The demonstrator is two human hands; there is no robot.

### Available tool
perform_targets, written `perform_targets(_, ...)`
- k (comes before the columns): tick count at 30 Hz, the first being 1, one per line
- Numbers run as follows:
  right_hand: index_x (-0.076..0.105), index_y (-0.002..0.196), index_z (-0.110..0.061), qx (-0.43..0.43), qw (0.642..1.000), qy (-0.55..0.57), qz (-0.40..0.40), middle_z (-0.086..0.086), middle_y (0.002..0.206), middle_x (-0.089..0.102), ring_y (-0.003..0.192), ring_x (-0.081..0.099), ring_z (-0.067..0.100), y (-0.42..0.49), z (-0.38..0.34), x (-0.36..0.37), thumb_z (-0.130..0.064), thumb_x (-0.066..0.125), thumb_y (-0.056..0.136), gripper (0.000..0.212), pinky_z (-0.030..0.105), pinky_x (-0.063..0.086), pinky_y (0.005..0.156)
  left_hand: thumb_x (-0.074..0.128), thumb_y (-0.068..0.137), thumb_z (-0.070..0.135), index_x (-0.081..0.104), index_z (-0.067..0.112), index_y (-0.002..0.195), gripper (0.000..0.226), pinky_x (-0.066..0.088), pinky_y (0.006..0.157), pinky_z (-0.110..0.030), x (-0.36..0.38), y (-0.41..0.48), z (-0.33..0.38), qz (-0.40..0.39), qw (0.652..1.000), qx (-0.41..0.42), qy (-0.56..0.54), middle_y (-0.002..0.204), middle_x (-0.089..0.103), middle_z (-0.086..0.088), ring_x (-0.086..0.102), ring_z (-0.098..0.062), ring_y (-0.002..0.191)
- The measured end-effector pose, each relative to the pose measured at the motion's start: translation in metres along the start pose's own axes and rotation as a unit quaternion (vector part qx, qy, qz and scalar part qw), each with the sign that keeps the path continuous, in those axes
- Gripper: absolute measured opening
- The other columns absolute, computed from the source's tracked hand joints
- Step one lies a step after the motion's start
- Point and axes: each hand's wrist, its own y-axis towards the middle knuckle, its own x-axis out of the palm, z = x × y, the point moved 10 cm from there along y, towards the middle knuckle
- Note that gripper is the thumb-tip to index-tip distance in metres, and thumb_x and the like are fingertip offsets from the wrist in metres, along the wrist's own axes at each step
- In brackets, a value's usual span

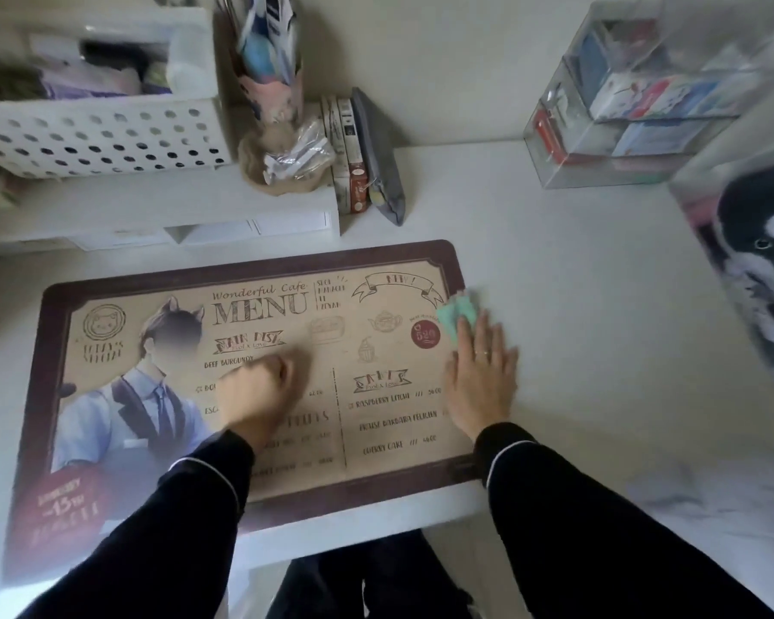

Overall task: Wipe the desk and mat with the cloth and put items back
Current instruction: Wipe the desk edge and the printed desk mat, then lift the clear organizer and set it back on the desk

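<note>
A brown and tan desk mat [376,449] printed like a café menu lies on the white desk [577,306]. My right hand [481,377] lies flat with straight fingers at the mat's right edge, pressing on a mint green cloth [454,315] whose far end sticks out past my fingertips. My left hand [260,395] rests on the middle of the mat with its fingers curled into a fist, and nothing shows in it.
A white perforated basket [99,136] sits on a white drawer riser [197,225] at the back left. Small boxes and a grey pouch [378,158] lean beside it. Clear acrylic cases [622,109] and a black and white plush [760,270] stand at the right.
</note>
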Motion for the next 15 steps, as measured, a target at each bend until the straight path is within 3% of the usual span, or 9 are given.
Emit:
perform_targets(3, 0.014, 0.152, -0.022, -0.145, 0.988, -0.033, -0.043, 0.010, 0.160, 0.003, 0.146, 0.006, 0.034, -0.064, -0.058, 0.019, -0.038, 0.033, 0.096, 0.061, 0.060, 0.017, 0.113, 0.026, 0.095, 0.032, 0.038, 0.015, 0.046, 0.053, 0.028, 0.041, -0.016, -0.001, -0.007, 0.009, -0.059, 0.998, 0.013, 0.017, 0.038, 0.033, 0.006, 0.034, -0.014, 0.031)
perform_targets(5, 0.031, 0.148, -0.018, -0.224, 0.971, -0.040, -0.078, 0.014, 0.157, 0.020, 0.143, 0.020, 0.037, -0.099, -0.080, 0.026, -0.036, 0.051, 0.091, 0.063, 0.063, 0.028, 0.108, 0.031, 0.097, 0.030, 0.039, 0.016, 0.049, 0.050, 0.032, 0.043, -0.020, 0.005, -0.016, 0.013, -0.115, 0.993, 0.003, 0.038, 0.045, 0.041, 0.003, 0.044, -0.018, 0.038)
perform_targets(7, 0.038, 0.144, -0.019, -0.281, 0.951, -0.057, -0.115, 0.012, 0.155, 0.027, 0.142, 0.025, 0.036, -0.111, -0.082, 0.029, -0.032, 0.057, 0.089, 0.060, 0.063, 0.031, 0.107, 0.040, 0.095, 0.031, 0.042, 0.016, 0.048, 0.049, 0.036, 0.049, -0.024, 0.006, -0.028, 0.016, -0.140, 0.989, -0.019, 0.039, 0.054, 0.048, -0.002, 0.050, -0.021, 0.049)
perform_targets(9, 0.030, 0.148, -0.022, -0.279, 0.951, -0.052, -0.126, 0.008, 0.159, 0.014, 0.145, 0.016, 0.034, -0.100, -0.060, 0.022, -0.026, 0.047, 0.094, 0.057, 0.060, 0.023, 0.112, 0.042, 0.094, 0.034, 0.046, 0.014, 0.049, 0.050, 0.038, 0.052, -0.026, 0.004, -0.037, 0.025, -0.160, 0.986, -0.040, 0.010, 0.057, 0.050, -0.004, 0.052, -0.023, 0.055)
perform_targets(12, 0.004, 0.153, -0.027, -0.181, 0.974, -0.033, -0.128, 0.000, 0.158, -0.016, 0.147, -0.008, 0.028, -0.070, -0.009, 0.008, -0.021, 0.032, 0.102, 0.058, 0.053, -0.003, 0.116, 0.041, 0.095, 0.029, 0.043, 0.016, 0.053, 0.044, 0.031, 0.050, -0.027, 0.006, -0.042, 0.050, -0.204, 0.977, -0.049, -0.027, 0.052, 0.045, 0.001, 0.047, -0.021, 0.053)
perform_targets(15, 0.019, 0.151, -0.024, -0.193, 0.973, 0.028, -0.121, 0.002, 0.161, -0.003, 0.148, -0.003, 0.024, -0.053, 0.003, -0.011, -0.024, 0.030, 0.103, 0.050, 0.050, -0.001, 0.116, 0.046, 0.092, 0.022, 0.032, 0.012, 0.044, 0.051, 0.022, 0.044, -0.026, 0.007, -0.036, 0.088, -0.207, 0.966, -0.090, -0.127, 0.040, 0.032, 0.000, 0.029, -0.017, 0.039)
